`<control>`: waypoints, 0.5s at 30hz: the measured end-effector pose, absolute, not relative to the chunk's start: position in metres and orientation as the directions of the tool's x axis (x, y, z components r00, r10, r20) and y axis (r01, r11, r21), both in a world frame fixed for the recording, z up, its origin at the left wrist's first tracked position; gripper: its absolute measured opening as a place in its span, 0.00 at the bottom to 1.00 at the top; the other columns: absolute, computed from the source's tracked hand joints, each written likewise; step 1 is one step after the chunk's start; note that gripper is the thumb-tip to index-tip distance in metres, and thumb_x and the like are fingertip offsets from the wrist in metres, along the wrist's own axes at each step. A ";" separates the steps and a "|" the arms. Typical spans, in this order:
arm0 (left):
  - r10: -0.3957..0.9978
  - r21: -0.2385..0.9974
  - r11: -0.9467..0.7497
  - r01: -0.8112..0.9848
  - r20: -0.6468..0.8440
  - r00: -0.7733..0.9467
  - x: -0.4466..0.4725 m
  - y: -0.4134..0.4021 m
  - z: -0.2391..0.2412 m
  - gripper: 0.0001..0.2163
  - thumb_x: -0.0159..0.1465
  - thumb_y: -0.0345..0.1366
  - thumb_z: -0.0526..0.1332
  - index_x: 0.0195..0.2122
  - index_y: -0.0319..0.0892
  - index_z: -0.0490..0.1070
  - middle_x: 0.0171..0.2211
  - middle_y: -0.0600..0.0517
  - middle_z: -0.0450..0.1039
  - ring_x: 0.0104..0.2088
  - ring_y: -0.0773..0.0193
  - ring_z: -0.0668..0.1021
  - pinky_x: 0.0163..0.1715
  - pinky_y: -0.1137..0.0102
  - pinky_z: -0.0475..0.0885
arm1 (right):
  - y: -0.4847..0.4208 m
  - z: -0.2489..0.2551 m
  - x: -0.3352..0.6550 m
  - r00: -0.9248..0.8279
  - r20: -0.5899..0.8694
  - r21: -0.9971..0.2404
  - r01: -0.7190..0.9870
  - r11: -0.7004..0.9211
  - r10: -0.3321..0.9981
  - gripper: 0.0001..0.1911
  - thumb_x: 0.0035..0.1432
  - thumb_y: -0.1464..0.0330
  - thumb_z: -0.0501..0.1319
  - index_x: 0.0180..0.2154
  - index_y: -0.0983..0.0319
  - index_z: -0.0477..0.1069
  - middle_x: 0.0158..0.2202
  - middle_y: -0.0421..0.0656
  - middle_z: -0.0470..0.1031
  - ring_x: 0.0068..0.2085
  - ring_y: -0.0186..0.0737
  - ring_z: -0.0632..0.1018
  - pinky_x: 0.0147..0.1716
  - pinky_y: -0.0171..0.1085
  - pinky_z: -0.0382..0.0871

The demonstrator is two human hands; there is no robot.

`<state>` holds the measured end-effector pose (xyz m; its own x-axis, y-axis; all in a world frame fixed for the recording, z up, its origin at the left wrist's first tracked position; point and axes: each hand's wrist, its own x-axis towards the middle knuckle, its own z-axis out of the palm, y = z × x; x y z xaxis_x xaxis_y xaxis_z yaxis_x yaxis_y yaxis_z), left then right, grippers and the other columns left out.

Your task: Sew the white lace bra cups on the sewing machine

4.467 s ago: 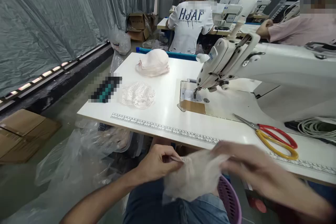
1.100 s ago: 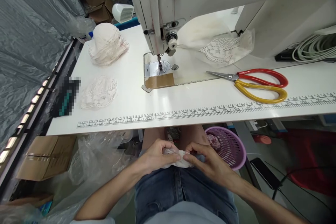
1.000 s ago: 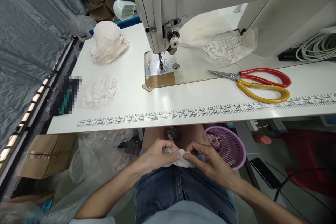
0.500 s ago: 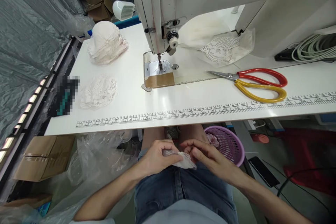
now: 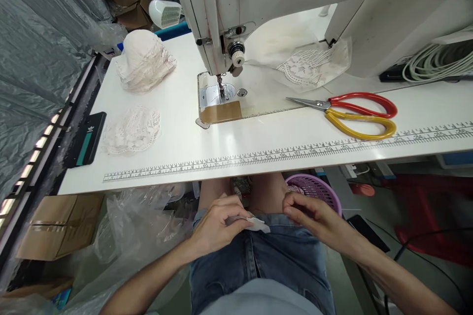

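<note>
Over my lap, my left hand (image 5: 223,224) pinches a small piece of white lace fabric (image 5: 258,225) between thumb and fingers; its free end sticks out to the right. My right hand (image 5: 314,216) is apart from it, further right above my thigh. Its fingers are curled together in a pinch, and whatever they hold, if anything, is too small to make out. On the table ahead lie a flat pile of white lace (image 5: 133,130) and a bundle of white cloth cups (image 5: 144,61) behind it. The sewing machine's needle and presser foot (image 5: 221,89) stand over its metal plate.
Scissors with red and yellow handles (image 5: 343,113) lie right of the needle plate. More lace (image 5: 305,66) rests under the machine arm. A printed ruler (image 5: 273,156) runs along the table's front edge. A purple basket (image 5: 328,192) stands below, and a dark phone-like case (image 5: 86,140) lies at left.
My right hand has moved right, away from the lace and my left hand. The lace stays in my left hand, more folded up. The whole view has shifted slightly.
</note>
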<state>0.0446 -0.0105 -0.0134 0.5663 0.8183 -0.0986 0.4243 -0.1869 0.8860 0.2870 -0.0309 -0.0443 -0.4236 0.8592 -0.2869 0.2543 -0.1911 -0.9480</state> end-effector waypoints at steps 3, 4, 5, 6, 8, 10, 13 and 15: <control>0.785 0.837 -0.353 0.419 0.022 0.619 0.045 -0.011 -0.013 0.08 0.63 0.31 0.57 0.33 0.38 0.76 0.27 0.49 0.72 0.28 0.66 0.71 0.31 0.70 0.61 | -0.033 -0.041 0.291 -0.381 -0.281 -0.942 0.284 -0.178 0.881 0.12 0.63 0.59 0.52 0.35 0.59 0.66 0.28 0.39 0.66 0.27 0.34 0.67 0.25 0.32 0.60; 0.768 0.811 -0.408 0.419 0.057 0.638 0.045 -0.011 -0.013 0.08 0.63 0.30 0.56 0.34 0.38 0.76 0.27 0.49 0.73 0.28 0.66 0.71 0.32 0.70 0.60 | -0.033 -0.039 0.287 -0.398 -0.266 -0.944 0.294 -0.153 0.878 0.12 0.63 0.59 0.51 0.37 0.59 0.67 0.31 0.40 0.68 0.30 0.36 0.68 0.26 0.32 0.61; 0.752 0.786 -0.455 0.419 0.088 0.653 0.046 -0.012 -0.013 0.08 0.63 0.30 0.56 0.35 0.38 0.76 0.28 0.48 0.73 0.28 0.66 0.71 0.32 0.69 0.60 | -0.033 -0.035 0.281 -0.429 -0.245 -0.946 0.302 -0.118 0.869 0.12 0.63 0.59 0.52 0.39 0.59 0.68 0.33 0.41 0.70 0.32 0.37 0.70 0.28 0.33 0.62; 0.741 0.764 -0.490 0.420 0.111 0.662 0.046 -0.013 -0.013 0.09 0.64 0.29 0.55 0.35 0.38 0.75 0.27 0.48 0.73 0.28 0.66 0.71 0.32 0.69 0.60 | -0.033 -0.032 0.274 -0.460 -0.222 -0.948 0.309 -0.080 0.859 0.13 0.63 0.59 0.52 0.39 0.59 0.68 0.34 0.42 0.71 0.33 0.38 0.70 0.30 0.33 0.62; 0.739 0.743 -0.511 0.432 0.123 0.662 0.046 -0.015 -0.012 0.09 0.64 0.29 0.54 0.35 0.38 0.75 0.27 0.48 0.72 0.28 0.66 0.70 0.33 0.68 0.60 | -0.033 -0.026 0.260 -0.499 -0.174 -0.951 0.309 -0.013 0.849 0.12 0.63 0.59 0.53 0.35 0.60 0.69 0.32 0.42 0.70 0.33 0.38 0.70 0.31 0.34 0.62; 0.761 0.754 -0.476 0.453 0.094 0.643 0.045 -0.016 -0.011 0.09 0.64 0.30 0.55 0.34 0.39 0.75 0.27 0.49 0.72 0.28 0.66 0.70 0.33 0.68 0.60 | -0.032 -0.023 0.253 -0.492 -0.141 -0.954 0.299 0.015 0.859 0.13 0.62 0.60 0.54 0.30 0.60 0.68 0.29 0.41 0.69 0.31 0.37 0.70 0.29 0.34 0.61; 0.826 0.823 -0.275 0.498 -0.063 0.560 0.043 -0.017 -0.011 0.08 0.63 0.33 0.57 0.32 0.39 0.75 0.26 0.51 0.71 0.28 0.67 0.70 0.33 0.70 0.61 | -0.033 -0.029 0.267 -0.444 -0.127 -0.956 0.294 0.010 0.887 0.14 0.62 0.60 0.55 0.27 0.60 0.66 0.26 0.40 0.68 0.28 0.36 0.69 0.29 0.34 0.61; 0.841 0.854 -0.084 0.513 -0.215 0.496 0.042 -0.016 -0.012 0.09 0.62 0.37 0.59 0.30 0.39 0.75 0.26 0.51 0.70 0.28 0.67 0.70 0.30 0.72 0.61 | -0.034 -0.040 0.290 -0.444 -0.173 -0.935 0.354 -0.005 0.879 0.15 0.61 0.59 0.55 0.26 0.60 0.66 0.25 0.40 0.68 0.27 0.36 0.69 0.28 0.35 0.61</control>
